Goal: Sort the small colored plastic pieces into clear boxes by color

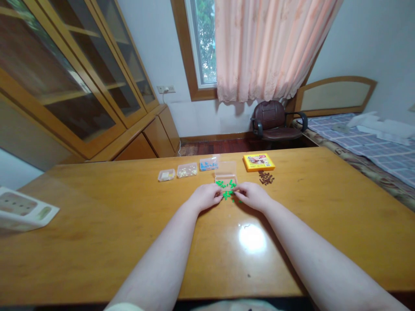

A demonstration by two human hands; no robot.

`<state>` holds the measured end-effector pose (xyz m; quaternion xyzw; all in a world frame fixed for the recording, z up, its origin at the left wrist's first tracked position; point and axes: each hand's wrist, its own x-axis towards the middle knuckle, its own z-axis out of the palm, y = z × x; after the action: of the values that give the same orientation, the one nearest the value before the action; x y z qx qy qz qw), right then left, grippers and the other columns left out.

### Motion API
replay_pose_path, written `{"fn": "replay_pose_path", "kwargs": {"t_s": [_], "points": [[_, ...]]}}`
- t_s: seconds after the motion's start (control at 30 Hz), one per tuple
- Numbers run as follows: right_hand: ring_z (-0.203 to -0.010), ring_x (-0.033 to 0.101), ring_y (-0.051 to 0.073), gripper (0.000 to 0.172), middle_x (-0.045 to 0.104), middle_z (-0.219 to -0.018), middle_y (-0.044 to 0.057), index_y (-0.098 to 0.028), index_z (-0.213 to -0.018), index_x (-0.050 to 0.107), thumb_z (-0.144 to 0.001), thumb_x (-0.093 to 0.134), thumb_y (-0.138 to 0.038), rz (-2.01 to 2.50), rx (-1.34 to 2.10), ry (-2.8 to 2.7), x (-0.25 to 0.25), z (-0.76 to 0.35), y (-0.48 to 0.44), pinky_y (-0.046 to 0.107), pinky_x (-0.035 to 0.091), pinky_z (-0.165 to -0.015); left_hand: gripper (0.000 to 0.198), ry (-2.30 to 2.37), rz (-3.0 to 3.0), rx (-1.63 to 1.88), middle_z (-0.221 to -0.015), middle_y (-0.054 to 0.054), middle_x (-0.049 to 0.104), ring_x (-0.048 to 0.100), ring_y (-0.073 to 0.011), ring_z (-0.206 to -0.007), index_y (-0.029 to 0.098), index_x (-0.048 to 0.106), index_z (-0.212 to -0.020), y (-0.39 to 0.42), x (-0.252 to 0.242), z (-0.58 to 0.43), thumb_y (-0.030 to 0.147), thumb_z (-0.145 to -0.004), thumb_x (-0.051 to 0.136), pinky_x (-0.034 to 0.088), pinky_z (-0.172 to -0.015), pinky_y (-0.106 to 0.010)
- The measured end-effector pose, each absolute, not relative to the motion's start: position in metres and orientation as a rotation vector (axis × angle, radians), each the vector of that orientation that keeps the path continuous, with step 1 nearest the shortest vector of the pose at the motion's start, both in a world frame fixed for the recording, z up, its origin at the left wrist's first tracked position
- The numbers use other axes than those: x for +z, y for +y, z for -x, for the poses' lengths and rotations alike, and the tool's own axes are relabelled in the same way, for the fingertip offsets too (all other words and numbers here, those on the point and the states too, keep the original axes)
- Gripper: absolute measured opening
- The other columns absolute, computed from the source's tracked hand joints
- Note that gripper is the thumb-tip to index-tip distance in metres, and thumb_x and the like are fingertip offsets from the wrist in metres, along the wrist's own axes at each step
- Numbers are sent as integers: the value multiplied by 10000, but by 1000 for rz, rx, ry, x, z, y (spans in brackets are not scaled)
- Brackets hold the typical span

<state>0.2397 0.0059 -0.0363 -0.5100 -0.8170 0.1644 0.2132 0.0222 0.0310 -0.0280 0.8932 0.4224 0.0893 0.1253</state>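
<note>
Small green plastic pieces (pixel 226 195) lie in a loose heap on the table, between my two hands. More green pieces sit in a clear plastic box (pixel 226 177) just behind, its lid raised at the back. My left hand (pixel 208 195) rests at the left of the heap with its fingers curled together. From the right, my right hand (pixel 253 195) reaches the heap with thumb and fingers pinched at the green pieces. What either hand holds is too small and partly hidden to make out.
Left of the green box stand clear boxes with blue pieces (pixel 209 164), cream pieces (pixel 187 170) and pale pieces (pixel 166 175). A yellow box (pixel 258 162) and brown pieces (pixel 266 178) lie to the right. A white holder (pixel 26 209) stands at the table's left edge.
</note>
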Motion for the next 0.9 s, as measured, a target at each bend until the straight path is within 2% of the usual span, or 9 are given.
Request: {"fn": "replay_pose_path", "kwargs": {"t_s": [0.1,0.23,0.4,0.7,0.9], "points": [[-691,598,144,195,699,-766,25,-214,-857,718,-816,550,-306,1388,547,-2394,-35,-240,4,227,403,-645,156,1312,-2570,420,-788,-18,632,559,-133,-698,199,642,-815,32,-27,-24,287,-825,513,405,-631,-221],[-769,626,163,211,719,-881,22,-259,-937,722,-815,559,-314,1346,518,-2494,-35,-241,4,239,411,-680,219,1429,-2547,605,-876,-32,628,572,-142,-780,208,656,-911,34,-26,-23,305,-874,463,434,-709,-242],[-783,640,177,230,726,-894,27,-270,-892,737,-849,516,-313,1380,381,-2592,-33,-239,4,246,409,-669,172,1201,-2667,397,-900,-9,635,588,-141,-808,259,683,-901,33,-29,-21,314,-842,531,445,-721,-233],[-710,618,155,162,715,-806,30,-231,-797,718,-800,559,-261,1357,380,-2534,-36,-232,1,231,392,-635,150,1239,-2662,290,-918,-3,643,594,-151,-810,265,680,-888,30,-28,-23,286,-814,551,450,-718,-241],[-627,569,139,220,668,-695,37,-194,-815,706,-834,535,-332,1402,304,-1982,-43,-239,7,232,407,-607,143,1186,-2627,291,-859,-6,653,589,-149,-779,228,649,-849,29,-24,-22,309,-818,535,434,-680,-231]]}}
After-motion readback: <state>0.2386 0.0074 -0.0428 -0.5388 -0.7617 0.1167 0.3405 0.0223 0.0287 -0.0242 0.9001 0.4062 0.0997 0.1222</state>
